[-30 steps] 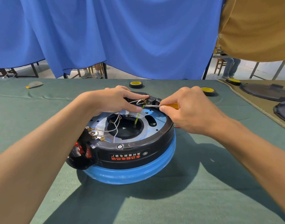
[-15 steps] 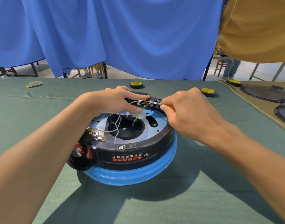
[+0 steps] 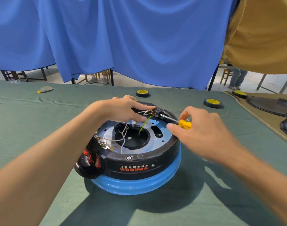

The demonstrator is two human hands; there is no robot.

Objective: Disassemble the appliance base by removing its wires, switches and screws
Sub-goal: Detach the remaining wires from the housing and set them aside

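Two hands work the far rim of the base (image 3: 139, 167): left hand (image 3: 123, 108) flat, holding nothing; right hand (image 3: 199, 128) pinching a screwdriver (image 3: 185, 124). A slipped tip could nick wires (image 3: 123, 136).

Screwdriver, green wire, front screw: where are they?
Screwdriver (image 3: 185, 124), head view, yellow handle.
Green wire (image 3: 145, 124), head view, middle of its length.
Front screw (image 3: 129, 158), head view, its head on the black rim.

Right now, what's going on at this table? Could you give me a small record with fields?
Work piece: base, black, on a blue ring
Left hand: rests flat on the base's far rim
Right hand: holds screwdriver, tip at the block on the far rim
Wires: white wire and green wire hang over the centre hole
Also: tape rolls on the table
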